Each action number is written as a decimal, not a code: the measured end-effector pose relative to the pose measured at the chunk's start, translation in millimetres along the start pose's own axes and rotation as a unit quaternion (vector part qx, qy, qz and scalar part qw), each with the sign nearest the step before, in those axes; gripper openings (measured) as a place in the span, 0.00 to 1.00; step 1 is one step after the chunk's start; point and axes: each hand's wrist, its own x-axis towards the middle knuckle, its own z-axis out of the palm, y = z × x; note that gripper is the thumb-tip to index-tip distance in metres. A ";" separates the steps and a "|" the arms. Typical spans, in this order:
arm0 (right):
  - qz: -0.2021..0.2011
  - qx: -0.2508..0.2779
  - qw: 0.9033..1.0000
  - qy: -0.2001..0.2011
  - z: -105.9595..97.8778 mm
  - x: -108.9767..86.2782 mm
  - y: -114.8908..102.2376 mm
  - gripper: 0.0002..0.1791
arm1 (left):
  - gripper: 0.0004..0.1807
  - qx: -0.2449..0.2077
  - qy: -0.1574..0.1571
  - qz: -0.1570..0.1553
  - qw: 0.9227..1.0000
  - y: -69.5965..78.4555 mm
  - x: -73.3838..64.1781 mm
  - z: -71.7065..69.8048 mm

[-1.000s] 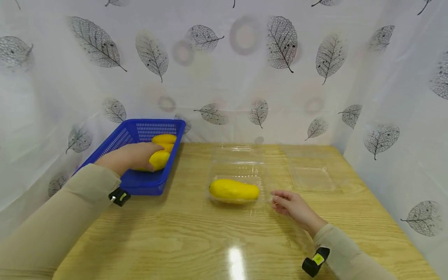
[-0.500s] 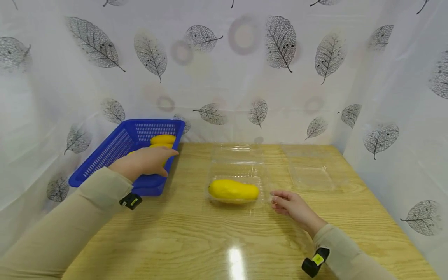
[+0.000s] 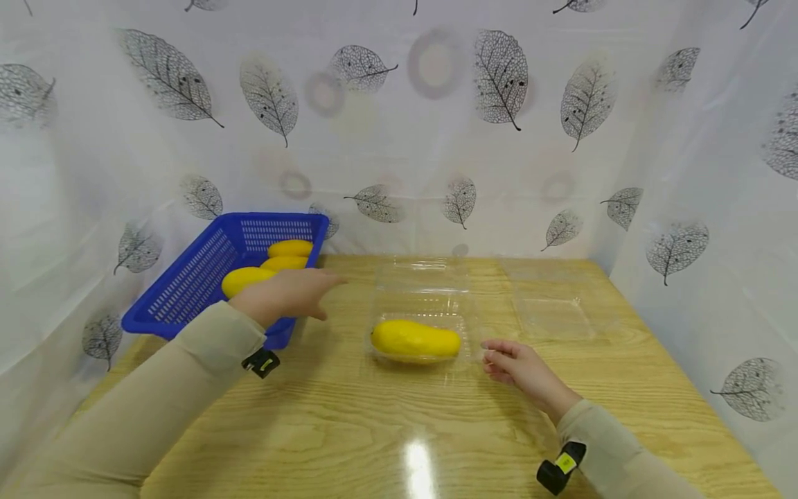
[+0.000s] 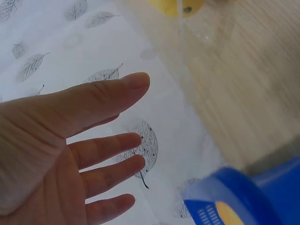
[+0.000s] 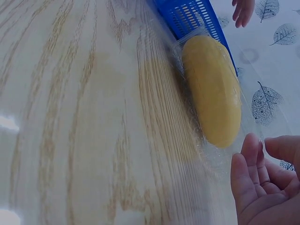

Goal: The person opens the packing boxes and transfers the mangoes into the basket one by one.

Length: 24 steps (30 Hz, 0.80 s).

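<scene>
My left hand (image 3: 289, 294), empty, hangs over the right rim of the blue plastic basket (image 3: 221, 220), with fingers extended. In the left wrist view, the thumb and fingers of that hand (image 4: 89, 150) are spread apart. Several yellow fruits, like mangoes or papayas, lie in the basket, one long fruit (image 3: 244, 280) nearest the hand. Another long yellow fruit (image 3: 415, 338) lies in an opened clear plastic clamshell box (image 3: 424, 303) mid-table. Beside its right edge, my right hand (image 3: 524, 371) has loosely bent fingers; the right wrist view shows a gap between thumb and fingertips (image 5: 251, 140).
A second clear plastic box (image 3: 555, 315), also opened, stands at the right rear of the wooden table (image 3: 349, 430). A white curtain with a leaf print (image 3: 386, 145) closes off the back and both sides.
My left hand has come away from the fruits, moving right across the basket to its right rim, and carries nothing. My right hand and the boxed fruit have stayed put.
</scene>
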 end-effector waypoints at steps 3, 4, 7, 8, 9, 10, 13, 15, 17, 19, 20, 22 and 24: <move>0.000 -0.002 1.000 0.000 0.3 -0.5 -0.3 0.25 | 0.38 -0.004 -0.010 0.003 1.000 6.4 6.4 3.5; 0.000 -0.002 1.000 0.000 0.4 -0.7 -0.4 0.25 | 0.39 -0.003 -0.012 0.006 1.000 8.9 8.0 4.3; 0.000 -0.003 1.000 0.000 0.1 -0.7 -0.8 0.25 | 0.38 0.002 -0.017 0.018 1.000 18.9 11.0 4.3; -0.001 -0.003 1.000 -0.001 -0.1 -0.6 -0.7 0.25 | 0.38 0.001 -0.018 0.024 1.000 22.4 11.8 4.1; -0.002 -0.002 1.000 -0.001 -0.2 -0.4 -0.6 0.25 | 0.38 0.003 -0.018 0.030 0.999 25.8 12.8 4.3; -0.002 -0.001 1.000 -0.001 -0.4 -0.3 -0.2 0.25 | 0.38 0.005 -0.019 0.035 0.999 29.2 14.3 4.6; -0.003 0.002 1.000 -0.002 -1.0 0.2 0.9 0.25 | 0.38 0.006 -0.022 0.049 0.999 38.5 20.1 7.8; -0.004 0.003 1.000 -0.004 -1.4 0.6 1.8 0.25 | 0.37 0.011 -0.023 0.057 0.998 44.2 24.7 11.8; -0.004 0.004 1.000 -0.005 -1.8 0.8 2.5 0.25 | 0.36 0.019 -0.022 0.066 0.997 49.9 29.0 16.0; -0.005 0.006 1.000 -0.006 -2.1 0.8 3.0 0.25 | 0.34 0.033 -0.019 0.076 0.996 56.1 32.8 20.1; -0.005 0.006 1.000 -0.006 -2.1 0.7 3.0 0.25 | 0.34 0.039 -0.020 0.079 0.996 59.4 34.4 21.7; -0.005 0.007 1.000 -0.005 -2.2 0.7 2.9 0.25 | 0.33 0.046 -0.021 0.087 0.995 65.9 37.2 24.7; -0.004 0.007 1.000 -0.005 -2.2 0.6 2.7 0.25 | 0.33 0.051 -0.024 0.093 0.994 71.9 39.8 27.4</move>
